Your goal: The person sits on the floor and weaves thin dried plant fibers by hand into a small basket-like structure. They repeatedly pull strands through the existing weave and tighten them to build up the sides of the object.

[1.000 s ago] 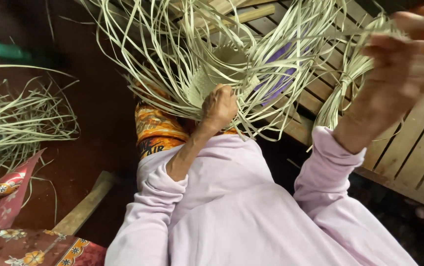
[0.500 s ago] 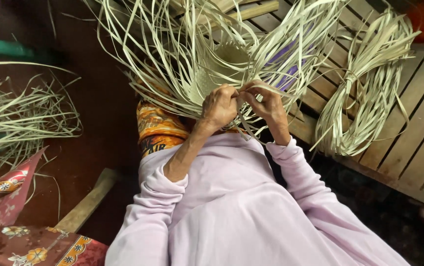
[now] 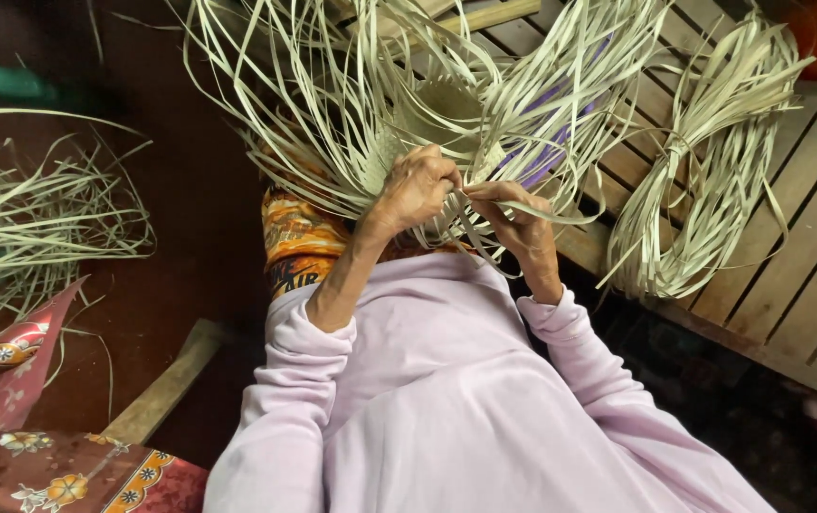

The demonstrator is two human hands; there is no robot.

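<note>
Weaving pale straw strips

My left hand (image 3: pixel 415 187) and right hand (image 3: pixel 513 220) meet, both pinching strips of the half-woven mat (image 3: pixel 446 104); a coiled strip bundle (image 3: pixel 703 180) lies to my right.

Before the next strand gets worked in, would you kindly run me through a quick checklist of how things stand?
1. Left hand on the woven piece: ok, fingers closed on strands at its edge.
2. Right hand pinching a strand: ok.
3. Loose strands untangled: not ok, they splay and cross all around.
4. Spare coiled bundle close by: ok, lying on the slatted wooden floor to the right.
5. Weave tightness: cannot tell, mostly hidden by strands.
</note>
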